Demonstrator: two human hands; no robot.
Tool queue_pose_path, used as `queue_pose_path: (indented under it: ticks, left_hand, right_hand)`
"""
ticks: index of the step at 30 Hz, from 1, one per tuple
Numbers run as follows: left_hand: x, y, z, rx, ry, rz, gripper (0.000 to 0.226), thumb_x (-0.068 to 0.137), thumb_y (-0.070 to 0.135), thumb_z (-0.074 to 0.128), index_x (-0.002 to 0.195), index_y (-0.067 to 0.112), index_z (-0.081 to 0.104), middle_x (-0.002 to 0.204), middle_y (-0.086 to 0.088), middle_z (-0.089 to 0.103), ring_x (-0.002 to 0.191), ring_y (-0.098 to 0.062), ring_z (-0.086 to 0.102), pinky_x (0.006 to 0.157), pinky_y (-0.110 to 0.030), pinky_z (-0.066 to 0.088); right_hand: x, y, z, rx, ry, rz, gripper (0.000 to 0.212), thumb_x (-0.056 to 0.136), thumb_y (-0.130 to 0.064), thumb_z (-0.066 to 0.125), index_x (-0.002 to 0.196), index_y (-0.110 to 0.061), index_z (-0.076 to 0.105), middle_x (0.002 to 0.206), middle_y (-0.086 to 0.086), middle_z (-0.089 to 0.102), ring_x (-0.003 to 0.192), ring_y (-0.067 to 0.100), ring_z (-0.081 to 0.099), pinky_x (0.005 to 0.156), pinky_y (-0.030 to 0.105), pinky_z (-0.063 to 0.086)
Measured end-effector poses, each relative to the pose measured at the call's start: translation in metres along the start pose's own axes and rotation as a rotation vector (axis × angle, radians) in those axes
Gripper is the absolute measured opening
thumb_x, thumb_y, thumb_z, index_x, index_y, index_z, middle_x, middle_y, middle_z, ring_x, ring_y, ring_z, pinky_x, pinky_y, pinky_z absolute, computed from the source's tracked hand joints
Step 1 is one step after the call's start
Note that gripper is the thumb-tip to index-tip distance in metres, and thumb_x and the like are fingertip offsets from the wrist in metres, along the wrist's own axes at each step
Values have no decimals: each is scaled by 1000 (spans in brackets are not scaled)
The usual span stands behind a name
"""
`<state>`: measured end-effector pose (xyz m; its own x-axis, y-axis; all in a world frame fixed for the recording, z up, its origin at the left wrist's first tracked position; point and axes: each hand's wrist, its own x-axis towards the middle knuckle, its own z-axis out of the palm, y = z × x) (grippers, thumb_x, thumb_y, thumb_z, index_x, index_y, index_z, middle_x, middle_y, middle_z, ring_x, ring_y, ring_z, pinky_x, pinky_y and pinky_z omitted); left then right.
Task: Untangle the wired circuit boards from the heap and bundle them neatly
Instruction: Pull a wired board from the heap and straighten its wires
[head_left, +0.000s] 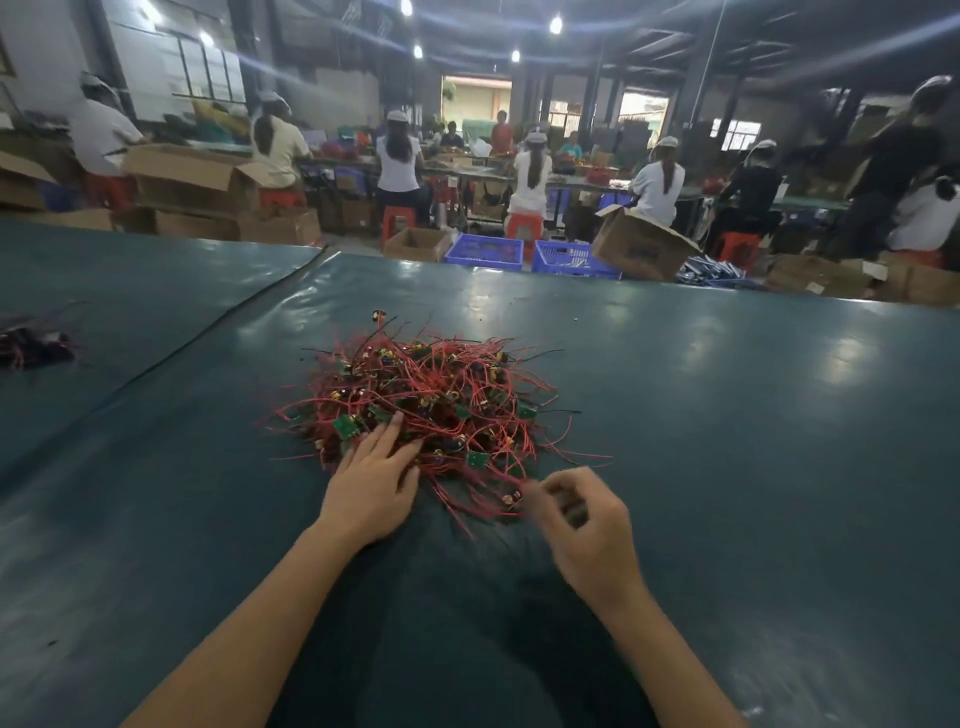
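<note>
left hand (371, 491) flat on heap (415, 395)

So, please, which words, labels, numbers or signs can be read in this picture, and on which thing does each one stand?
No text can be read here.
cardboard box, tilted, beyond the table: a dark printed mark on its side, too blurred to read.
circuit boards in the heap: any markings are too small to read.
</note>
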<state>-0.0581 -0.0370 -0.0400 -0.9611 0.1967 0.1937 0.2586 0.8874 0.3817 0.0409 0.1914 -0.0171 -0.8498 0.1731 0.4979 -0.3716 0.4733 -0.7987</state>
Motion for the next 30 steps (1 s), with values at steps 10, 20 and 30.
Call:
queue_pose_path:
  ticks: [10, 20, 30]
  left_hand:
    - [-48, 81, -2, -156, 644, 465, 26, 88, 35, 50, 76, 19, 67, 83, 8, 65, 83, -14, 57, 77, -37, 36]
    - [-52, 119, 20, -1195, 183, 37, 31, 84, 40, 58, 97, 15, 71, 89, 0, 76, 82, -16, 72, 72, -21, 55]
    - [-53, 102, 20, -1109, 318, 32, 17, 86, 32, 63, 85, 17, 71, 78, -3, 74, 72, -20, 71, 66, -35, 59]
  right_hand:
    - [26, -24, -7, 968, 272, 654, 35, 75, -47, 67, 80, -12, 69, 63, 0, 62, 47, 9, 51, 41, 21, 46]
    - [-6, -19, 14, 894, 83, 721, 32, 86, -36, 65, 93, -6, 74, 99, 18, 74, 82, 29, 70, 80, 44, 56]
    - [-12, -17, 16, 696, 71, 607, 30, 69, -41, 77, 91, -21, 74, 87, 3, 76, 74, 14, 70, 57, 28, 55]
